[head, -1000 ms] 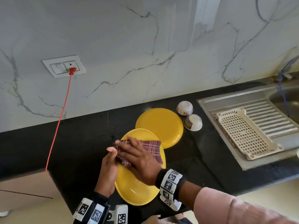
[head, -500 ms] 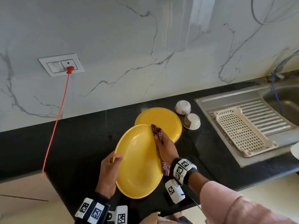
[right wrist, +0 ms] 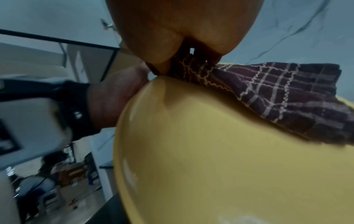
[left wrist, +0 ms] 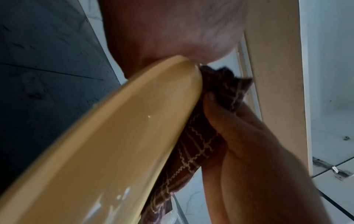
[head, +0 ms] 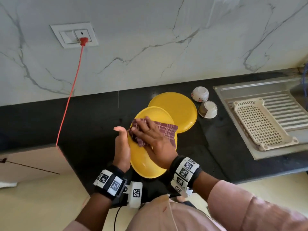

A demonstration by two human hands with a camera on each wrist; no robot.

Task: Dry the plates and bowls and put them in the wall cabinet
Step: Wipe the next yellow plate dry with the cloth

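Note:
My left hand [head: 121, 144] holds a yellow plate [head: 146, 165] by its left rim, tilted above the black counter [head: 93, 117], with the thumb lifted off it. My right hand [head: 150, 135] grips a maroon checked cloth [head: 166, 130] and presses it onto the plate's upper face. The left wrist view shows the plate [left wrist: 114, 144] edge-on, with the cloth [left wrist: 201, 144] bunched under the right fingers [left wrist: 249, 136]. The right wrist view shows the cloth [right wrist: 287, 98] draped across the plate [right wrist: 210, 151]. A second yellow plate [head: 181, 110] lies face down on the counter behind.
Two small white bowls [head: 200, 94] [head: 208, 109] sit upside down right of the second plate. A cream drainer tray [head: 260, 122] rests on the steel drainboard [head: 250, 90] at the right. A red cord [head: 71, 90] hangs from the wall socket [head: 75, 36] to the counter's left end.
My right hand has swept the cloth from the plate's right rim back across to its upper left. My left hand still holds the left rim, thumb now raised.

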